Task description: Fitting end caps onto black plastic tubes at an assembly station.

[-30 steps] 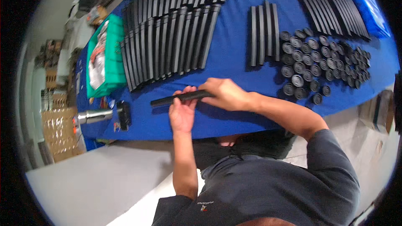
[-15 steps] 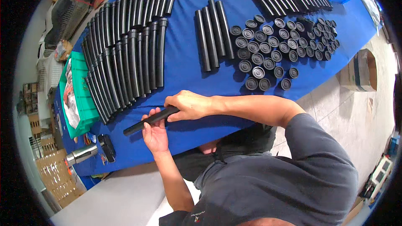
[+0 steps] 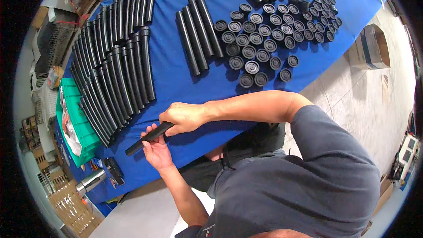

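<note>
We hold a black tube (image 3: 136, 146) slantwise over the blue-covered tabletop (image 3: 169, 88).
Our right hand (image 3: 183, 117) grips its upper end from above, while our left hand (image 3: 157, 154), palm up, supports it farther down; ahead of us lie rows of collared black tubes (image 3: 125, 77), four plain black tubes (image 3: 201, 28) and scattered round black caps (image 3: 265, 30), with a green bin (image 3: 86, 128) and silver cylinder (image 3: 91, 181) at left.

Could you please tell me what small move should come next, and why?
Probably ease the right grip back slightly while the left grip supports the black tube: the right grip covers one end, so that end cannot be checked, whereas the tubes at left show wider far ends.
</note>
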Demonstrator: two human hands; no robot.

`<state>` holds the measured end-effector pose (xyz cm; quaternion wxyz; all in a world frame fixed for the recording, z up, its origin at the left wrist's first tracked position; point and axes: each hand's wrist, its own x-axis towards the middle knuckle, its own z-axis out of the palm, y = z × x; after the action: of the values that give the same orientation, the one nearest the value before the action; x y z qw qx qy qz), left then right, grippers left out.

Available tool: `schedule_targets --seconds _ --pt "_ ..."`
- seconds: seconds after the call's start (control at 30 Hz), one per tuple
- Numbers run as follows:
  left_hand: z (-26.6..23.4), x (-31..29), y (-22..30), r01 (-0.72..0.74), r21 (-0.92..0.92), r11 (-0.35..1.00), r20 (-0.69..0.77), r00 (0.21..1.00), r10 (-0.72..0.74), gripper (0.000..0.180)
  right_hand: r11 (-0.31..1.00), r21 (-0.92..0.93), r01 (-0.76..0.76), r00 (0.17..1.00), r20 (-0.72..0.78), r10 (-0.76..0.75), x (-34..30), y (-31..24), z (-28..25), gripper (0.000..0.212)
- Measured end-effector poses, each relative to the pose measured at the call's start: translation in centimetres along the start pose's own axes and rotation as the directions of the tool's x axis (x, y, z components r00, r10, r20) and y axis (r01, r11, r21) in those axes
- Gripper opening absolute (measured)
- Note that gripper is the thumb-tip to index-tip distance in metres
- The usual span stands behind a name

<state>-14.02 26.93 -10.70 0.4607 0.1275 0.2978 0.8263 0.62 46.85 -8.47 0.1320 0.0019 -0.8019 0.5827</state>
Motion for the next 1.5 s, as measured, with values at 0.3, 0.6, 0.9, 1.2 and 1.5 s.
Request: schedule_targets --seconds 0.3,0.6,0.9,1.2,1.5 --pt "0.6 0.4 -0.2 0.004 -0.011 1.000 -0.004 1.000 -0.004 0.033 0.975 -0.184 0.121 0.970 -0.185 -0.156 -0.2 0.9 1.7 0.032" --pt "0.0 0.4 0.0 0.016 -0.019 1.000 0.032 0.999 -0.015 0.032 0.995 -0.092 -0.028 1.000 0.008 0.028 0.1 0.7 0.8 0.028" --pt "0.0 0.3 0.1 0.019 -0.007 1.000 -0.013 1.000 -0.019 0.033 0.986 -0.166 0.031 0.997 -0.058 -0.041 0.0 -0.1 0.7 0.032" --pt "0.3 0.4 -0.2 0.017 0.009 1.000 -0.037 0.999 -0.017 0.034 0.963 -0.245 0.114 0.977 -0.148 -0.153 -0.3 0.1 0.7 0.032" --pt "0.2 0.3 0.1 0.027 -0.028 0.999 -0.025 0.999 -0.028 0.032 0.988 -0.147 0.043 0.997 -0.056 -0.052 0.0 -0.6 0.4 0.027"
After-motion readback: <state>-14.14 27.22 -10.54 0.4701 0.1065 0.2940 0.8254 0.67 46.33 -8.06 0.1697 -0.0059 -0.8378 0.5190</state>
